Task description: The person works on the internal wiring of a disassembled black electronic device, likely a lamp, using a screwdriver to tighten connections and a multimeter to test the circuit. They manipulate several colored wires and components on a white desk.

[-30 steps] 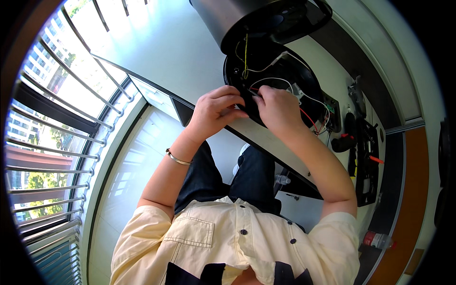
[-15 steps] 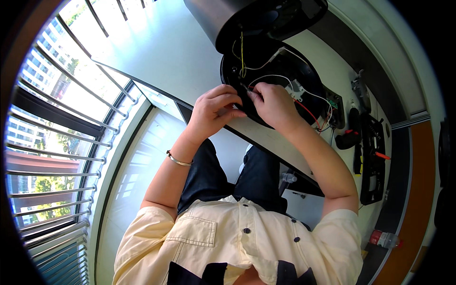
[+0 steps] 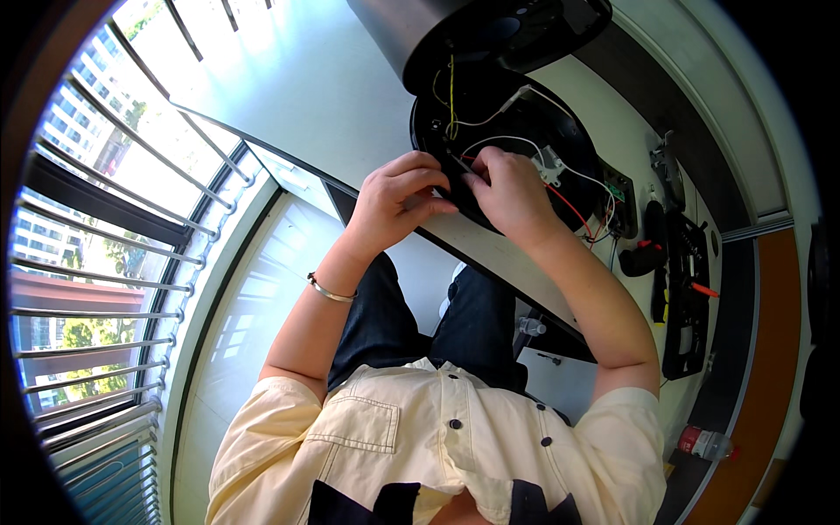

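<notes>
The round black base (image 3: 554, 115) of an appliance lies opened on the white table, with yellow, white and red wires and a pale metal bracket (image 3: 549, 164) inside. Its black cylindrical body (image 3: 402, 35) is tipped up at the far side. My left hand (image 3: 404, 194) is at the base's near-left rim, fingers curled; what they grip is hidden. My right hand (image 3: 509, 192) is closed in a pinch inside the rim, on a small slim thing among the wires that I cannot make out, close beside the left fingertips.
A circuit board (image 3: 619, 197) with wires sits right of the base. Beyond it are a black power tool (image 3: 641, 257), a black tool case (image 3: 685, 306) and a grey part (image 3: 667, 171). A plastic bottle (image 3: 707, 444) is at lower right. A barred window (image 3: 96, 289) is at the left.
The view has shifted slightly, moving the tools a little rightward in the picture. My hands stay at the near-left rim, with only small movements of the fingers.
</notes>
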A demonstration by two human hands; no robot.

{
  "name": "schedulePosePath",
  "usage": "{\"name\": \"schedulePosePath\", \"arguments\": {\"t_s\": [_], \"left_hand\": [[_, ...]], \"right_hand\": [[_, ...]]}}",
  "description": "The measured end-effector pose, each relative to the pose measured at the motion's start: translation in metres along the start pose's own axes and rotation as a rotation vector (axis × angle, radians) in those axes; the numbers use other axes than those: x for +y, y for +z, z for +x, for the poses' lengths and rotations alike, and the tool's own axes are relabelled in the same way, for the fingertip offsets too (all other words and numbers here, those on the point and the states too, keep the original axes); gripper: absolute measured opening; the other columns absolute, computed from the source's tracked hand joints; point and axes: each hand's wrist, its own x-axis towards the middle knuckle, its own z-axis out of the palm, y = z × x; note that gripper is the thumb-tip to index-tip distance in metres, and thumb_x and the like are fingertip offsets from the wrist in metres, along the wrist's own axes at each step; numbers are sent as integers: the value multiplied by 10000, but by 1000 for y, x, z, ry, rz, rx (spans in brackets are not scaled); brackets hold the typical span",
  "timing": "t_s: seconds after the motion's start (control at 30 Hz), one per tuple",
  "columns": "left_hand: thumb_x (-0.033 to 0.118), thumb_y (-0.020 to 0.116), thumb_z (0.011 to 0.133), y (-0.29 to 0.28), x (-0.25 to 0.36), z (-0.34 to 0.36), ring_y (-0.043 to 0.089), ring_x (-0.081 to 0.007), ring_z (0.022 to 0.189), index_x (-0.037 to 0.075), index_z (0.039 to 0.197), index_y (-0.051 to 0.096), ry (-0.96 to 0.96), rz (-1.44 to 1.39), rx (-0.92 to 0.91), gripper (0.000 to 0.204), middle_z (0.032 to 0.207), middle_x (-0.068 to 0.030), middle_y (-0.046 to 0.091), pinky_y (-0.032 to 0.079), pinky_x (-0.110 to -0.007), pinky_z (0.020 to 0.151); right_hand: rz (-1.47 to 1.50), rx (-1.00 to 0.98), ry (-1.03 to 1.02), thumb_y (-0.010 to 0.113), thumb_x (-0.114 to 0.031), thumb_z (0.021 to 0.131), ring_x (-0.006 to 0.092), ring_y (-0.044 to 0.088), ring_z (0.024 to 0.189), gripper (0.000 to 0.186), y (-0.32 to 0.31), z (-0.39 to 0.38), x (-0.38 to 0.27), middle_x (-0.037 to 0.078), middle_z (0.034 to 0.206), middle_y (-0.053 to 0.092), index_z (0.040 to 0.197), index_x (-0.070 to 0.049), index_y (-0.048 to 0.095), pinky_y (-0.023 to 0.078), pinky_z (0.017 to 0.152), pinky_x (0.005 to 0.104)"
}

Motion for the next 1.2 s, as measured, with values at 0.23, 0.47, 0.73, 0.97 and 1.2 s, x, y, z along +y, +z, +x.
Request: {"name": "schedulePosePath", "arguments": {"t_s": [0.23, 0.47, 0.73, 0.97, 1.2], "left_hand": [[136, 788, 670, 0, 0, 0, 595, -191, 705, 53, 832, 640, -6, 2, -2, 235, 905, -45, 577, 488, -282, 606], [131, 789, 675, 0, -1, -1, 603, -186, 712, 49, 833, 641, 3, -2, 1, 232, 905, -45, 580, 497, -279, 609], [125, 790, 674, 0, 1, 0, 610, -176, 701, 44, 833, 644, 12, 14, -5, 230, 903, -46, 585, 500, -268, 595], [48, 767, 685, 0, 2, 1, 619, -191, 720, 15, 837, 637, -19, -39, -14, 202, 911, -66, 573, 538, -274, 630], [-87, 695, 690, -2, 5, 2, 611, -172, 767, -20, 859, 624, -41, -58, -52, 195, 939, -84, 551, 542, -259, 672]], "right_hand": [[-131, 30, -65, 632, -110, 791, 351, 630, 743, 127, 0, 2, -6, 169, 735, 631, 803, -9, 556, 497, 661, 454], [-346, 57, -191, 586, -43, 726, 320, 644, 663, 61, -5, 4, -15, 134, 656, 623, 779, -32, 558, 510, 593, 429], [-451, -64, -285, 578, -51, 719, 294, 657, 662, 28, -10, 9, -17, 126, 670, 638, 739, -49, 598, 516, 573, 397], [-405, -61, -214, 602, -102, 703, 320, 646, 671, 54, -7, 12, -12, 142, 687, 640, 699, -61, 637, 512, 606, 423], [-158, -62, -46, 634, -174, 709, 357, 624, 689, 160, -8, 20, -5, 164, 663, 616, 646, -27, 639, 502, 624, 451]]}}
